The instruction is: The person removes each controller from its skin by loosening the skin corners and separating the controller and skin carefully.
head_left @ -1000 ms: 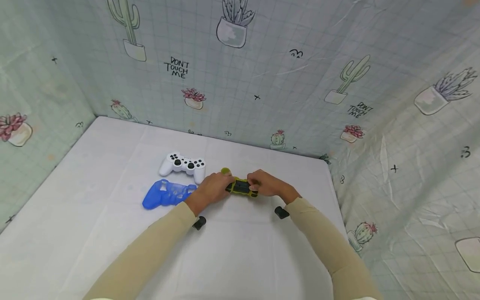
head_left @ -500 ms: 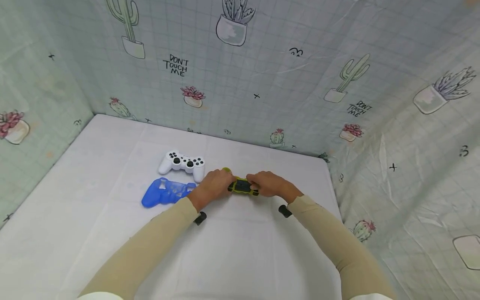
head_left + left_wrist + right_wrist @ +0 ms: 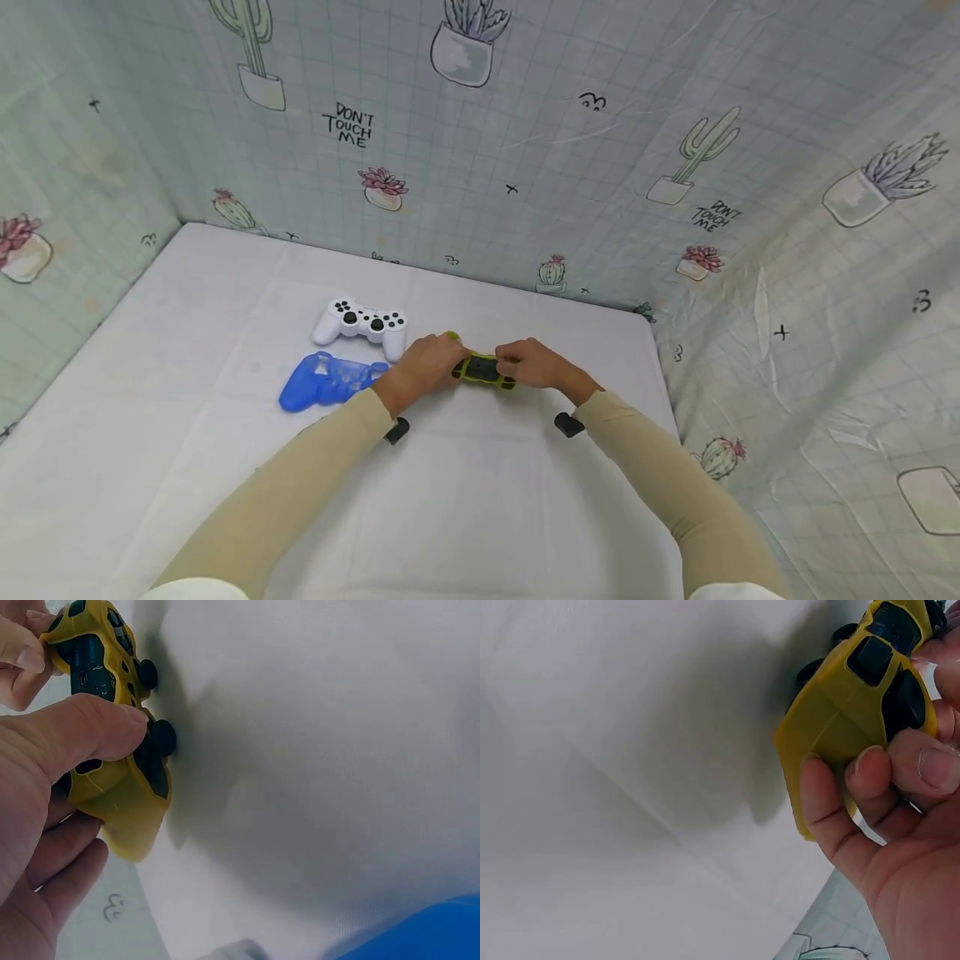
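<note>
You hold a black game controller in a yellow rubbery sleeve (image 3: pixel 482 370) just right of the white game controller (image 3: pixel 362 322), its sticks down toward the white desk (image 3: pixel 187 433). Your left hand (image 3: pixel 423 367) and right hand (image 3: pixel 531 364) each curl around one grip. Since half a second ago, it has barely moved, and your hands stay clamped.

Yellow-sleeved controller (image 3: pixel 482 370), black body showing through cutouts.
Held level just above worktop (image 3: pixel 480 492), gripped at both ends; thumbsticks facing down.
</note>
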The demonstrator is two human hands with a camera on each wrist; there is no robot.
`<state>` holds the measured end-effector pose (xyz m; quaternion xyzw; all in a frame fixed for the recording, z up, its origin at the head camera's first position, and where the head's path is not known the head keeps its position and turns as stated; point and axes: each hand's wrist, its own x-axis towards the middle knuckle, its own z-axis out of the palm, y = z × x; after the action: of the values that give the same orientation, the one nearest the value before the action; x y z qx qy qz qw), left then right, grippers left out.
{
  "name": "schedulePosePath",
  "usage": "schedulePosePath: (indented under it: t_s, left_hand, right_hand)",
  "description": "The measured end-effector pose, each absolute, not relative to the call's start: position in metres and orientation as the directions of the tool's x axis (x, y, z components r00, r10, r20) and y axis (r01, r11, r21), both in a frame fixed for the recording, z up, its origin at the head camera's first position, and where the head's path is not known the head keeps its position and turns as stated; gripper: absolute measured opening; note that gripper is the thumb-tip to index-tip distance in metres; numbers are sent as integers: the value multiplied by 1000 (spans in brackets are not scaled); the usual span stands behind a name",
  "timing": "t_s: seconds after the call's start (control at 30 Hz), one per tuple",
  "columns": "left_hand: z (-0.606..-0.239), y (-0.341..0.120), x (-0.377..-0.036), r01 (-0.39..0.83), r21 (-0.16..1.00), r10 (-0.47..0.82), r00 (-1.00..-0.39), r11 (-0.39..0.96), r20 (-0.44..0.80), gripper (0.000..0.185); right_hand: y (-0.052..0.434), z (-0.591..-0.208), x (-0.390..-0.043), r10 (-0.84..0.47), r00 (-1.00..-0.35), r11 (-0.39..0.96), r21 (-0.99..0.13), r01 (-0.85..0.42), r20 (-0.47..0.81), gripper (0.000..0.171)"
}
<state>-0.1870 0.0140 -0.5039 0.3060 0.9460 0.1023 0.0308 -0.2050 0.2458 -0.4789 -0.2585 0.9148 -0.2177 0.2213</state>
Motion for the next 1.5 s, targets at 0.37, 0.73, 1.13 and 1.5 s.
schedulePosePath:
  t_s: [0.37, 0.73, 1.13, 1.5]
  left_hand:
    - [-505, 15, -185, 572, 235, 593, -805, 786, -20, 39]
    - [-506, 15, -186, 565, 258, 587, -810, 784, -10, 41]
    - [-506, 14, -190, 568, 256, 586, -810, 782, 7, 35]
    - [-496, 22, -198, 603, 235, 629, -776, 762, -47, 31]
  right_hand:
    - [254, -491, -198, -501, -835, 744, -606, -280, -229, 30]
    - [266, -498, -191, -432, -880, 655, -739, -158, -195, 24]
    - [275, -498, -185, -392, -891, 604, -795, -62, -228, 36]
    - [282, -493, -191, -265, -912, 585, -804, 105, -312, 28]
